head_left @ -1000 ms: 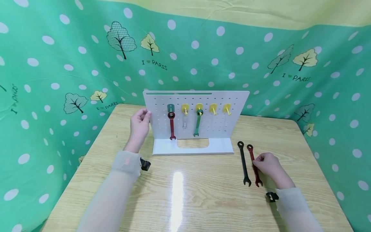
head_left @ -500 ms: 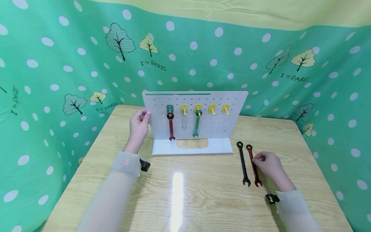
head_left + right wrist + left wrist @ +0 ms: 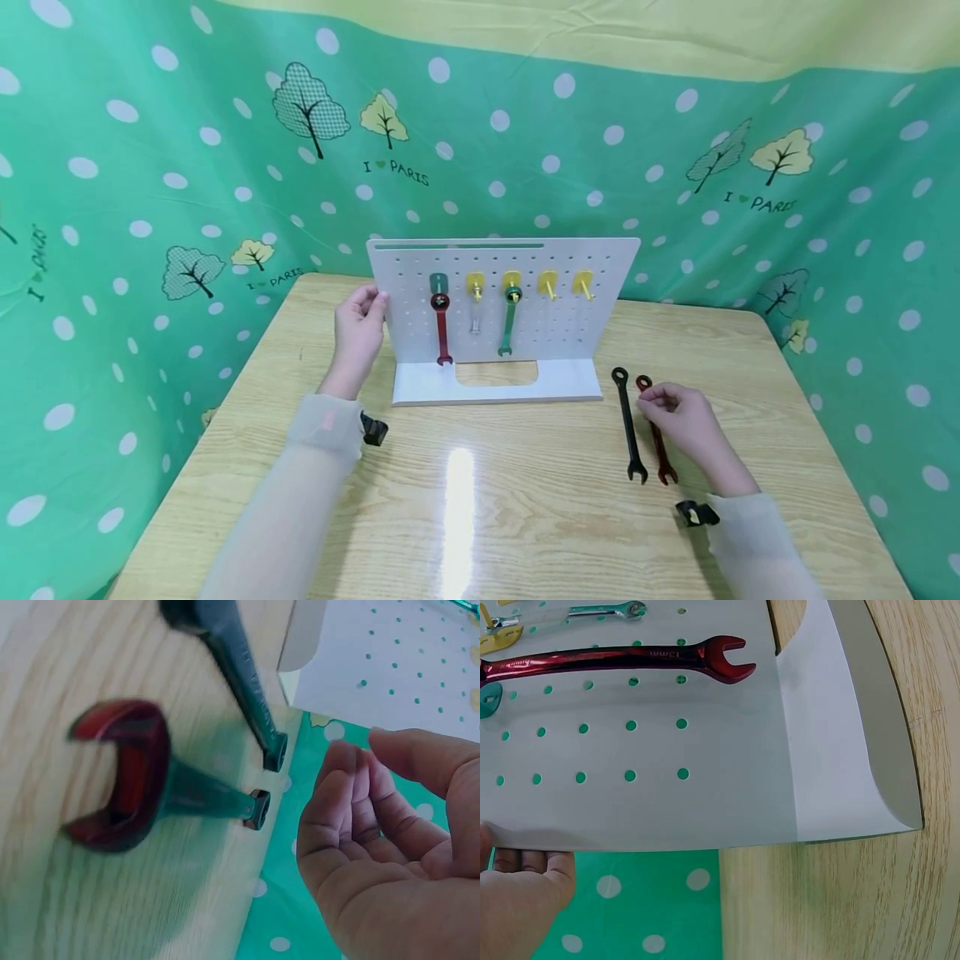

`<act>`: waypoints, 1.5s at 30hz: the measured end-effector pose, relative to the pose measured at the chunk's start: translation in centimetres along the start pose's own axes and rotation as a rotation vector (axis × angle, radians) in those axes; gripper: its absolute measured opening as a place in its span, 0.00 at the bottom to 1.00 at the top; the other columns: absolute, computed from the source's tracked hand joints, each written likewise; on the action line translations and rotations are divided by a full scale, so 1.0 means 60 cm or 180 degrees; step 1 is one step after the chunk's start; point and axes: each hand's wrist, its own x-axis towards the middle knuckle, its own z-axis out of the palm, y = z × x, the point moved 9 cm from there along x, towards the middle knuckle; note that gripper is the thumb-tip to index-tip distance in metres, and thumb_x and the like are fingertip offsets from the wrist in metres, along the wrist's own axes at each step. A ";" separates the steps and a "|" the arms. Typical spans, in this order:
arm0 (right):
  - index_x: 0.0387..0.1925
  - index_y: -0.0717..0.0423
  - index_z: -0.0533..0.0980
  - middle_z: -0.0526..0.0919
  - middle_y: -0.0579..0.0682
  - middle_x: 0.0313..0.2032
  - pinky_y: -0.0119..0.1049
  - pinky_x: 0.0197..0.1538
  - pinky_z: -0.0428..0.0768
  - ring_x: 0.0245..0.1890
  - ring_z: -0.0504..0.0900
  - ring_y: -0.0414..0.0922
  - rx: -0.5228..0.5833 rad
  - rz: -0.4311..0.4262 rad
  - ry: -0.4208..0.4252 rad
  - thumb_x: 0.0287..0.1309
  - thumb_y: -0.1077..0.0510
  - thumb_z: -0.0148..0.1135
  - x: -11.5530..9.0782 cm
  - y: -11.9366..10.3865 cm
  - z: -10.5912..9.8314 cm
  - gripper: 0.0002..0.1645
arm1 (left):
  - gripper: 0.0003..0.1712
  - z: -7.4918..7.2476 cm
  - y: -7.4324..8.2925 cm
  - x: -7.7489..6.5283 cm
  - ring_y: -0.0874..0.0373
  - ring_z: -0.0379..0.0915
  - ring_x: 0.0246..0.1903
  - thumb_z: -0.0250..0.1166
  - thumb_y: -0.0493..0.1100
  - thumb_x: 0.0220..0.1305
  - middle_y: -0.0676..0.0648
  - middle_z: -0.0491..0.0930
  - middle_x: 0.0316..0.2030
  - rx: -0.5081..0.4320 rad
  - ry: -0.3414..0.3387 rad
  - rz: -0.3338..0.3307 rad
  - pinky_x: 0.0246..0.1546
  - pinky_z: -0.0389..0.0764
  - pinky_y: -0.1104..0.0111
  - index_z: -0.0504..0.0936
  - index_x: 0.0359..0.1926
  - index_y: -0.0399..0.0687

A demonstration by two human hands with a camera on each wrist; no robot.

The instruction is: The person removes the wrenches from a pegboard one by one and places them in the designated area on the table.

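Observation:
My left hand (image 3: 358,329) grips the left edge of a white pegboard (image 3: 405,325), thumb in front and fingers behind it. My right hand (image 3: 682,417) hovers over a dark red combination wrench (image 3: 663,458) on the table, hiding part of its shaft. In the right wrist view the right thumb stands apart from loosely bent fingers (image 3: 330,817), with nothing between them. To the left of the red wrench lies a black wrench (image 3: 630,429). On the board hang another red wrench (image 3: 442,333), marked 13mm in the left wrist view, a small silver wrench (image 3: 476,321) and a green wrench (image 3: 507,329).
Two yellow hooks (image 3: 548,285) at the board's right side carry no wrench. The board's white base (image 3: 427,383) has a cut-out in the middle. A wooden table (image 3: 555,500) spreads in front, and a green dotted cloth (image 3: 510,158) rises behind it.
My right hand has moved up and left along the red wrench, from beside its shaft to over its upper part. The left hand stays on the board; the wrenches remain in place.

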 end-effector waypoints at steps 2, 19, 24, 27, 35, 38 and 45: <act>0.44 0.63 0.81 0.83 0.54 0.37 0.33 0.34 0.80 0.37 0.78 0.49 0.0044 0.0009 -0.0012 0.70 0.57 0.65 0.000 -0.002 0.001 0.11 | 0.13 0.001 -0.001 0.000 0.53 0.77 0.41 0.57 0.38 0.78 0.39 0.81 0.41 -0.0013 -0.0004 -0.0009 0.47 0.80 0.64 0.80 0.54 0.33; 0.46 0.65 0.81 0.83 0.57 0.40 0.32 0.39 0.82 0.39 0.82 0.50 0.0482 -0.0059 -0.0117 0.69 0.57 0.66 0.000 -0.026 0.024 0.14 | 0.15 -0.002 -0.004 0.002 0.52 0.76 0.41 0.56 0.40 0.78 0.38 0.81 0.42 0.0050 0.0025 -0.0011 0.47 0.79 0.61 0.80 0.54 0.32; 0.46 0.64 0.82 0.84 0.56 0.40 0.32 0.38 0.81 0.39 0.82 0.50 0.0431 -0.0069 -0.0152 0.69 0.56 0.66 0.001 -0.037 0.031 0.13 | 0.14 -0.002 -0.003 0.002 0.51 0.76 0.42 0.57 0.39 0.78 0.36 0.81 0.42 0.0029 0.0024 -0.0008 0.50 0.79 0.59 0.80 0.54 0.31; 0.45 0.62 0.82 0.84 0.55 0.40 0.33 0.37 0.80 0.38 0.81 0.49 0.0344 -0.0025 -0.0167 0.70 0.55 0.66 0.002 -0.040 0.035 0.13 | 0.14 -0.001 -0.004 0.002 0.52 0.76 0.42 0.56 0.39 0.78 0.38 0.81 0.42 0.0023 0.0010 -0.0013 0.51 0.80 0.59 0.80 0.54 0.32; 0.44 0.61 0.82 0.84 0.53 0.39 0.33 0.38 0.81 0.37 0.81 0.47 0.0311 -0.0032 -0.0214 0.69 0.54 0.66 0.007 -0.050 0.046 0.13 | 0.13 -0.001 -0.004 0.004 0.53 0.76 0.42 0.56 0.39 0.78 0.39 0.81 0.41 0.0029 0.0020 -0.0012 0.50 0.80 0.61 0.80 0.53 0.34; 0.45 0.62 0.82 0.84 0.54 0.39 0.33 0.37 0.81 0.37 0.81 0.48 0.0372 -0.0051 -0.0242 0.69 0.55 0.67 0.010 -0.052 0.052 0.13 | 0.13 0.000 -0.003 0.004 0.53 0.77 0.43 0.56 0.39 0.78 0.38 0.81 0.42 0.0022 0.0011 0.0013 0.51 0.80 0.62 0.80 0.53 0.33; 0.46 0.65 0.82 0.85 0.53 0.39 0.33 0.37 0.81 0.38 0.82 0.50 0.0458 -0.0199 -0.0277 0.67 0.60 0.68 0.021 -0.066 0.070 0.12 | 0.15 0.000 -0.003 0.003 0.50 0.76 0.42 0.57 0.40 0.78 0.34 0.81 0.43 -0.0020 -0.0011 0.0012 0.51 0.79 0.57 0.80 0.53 0.30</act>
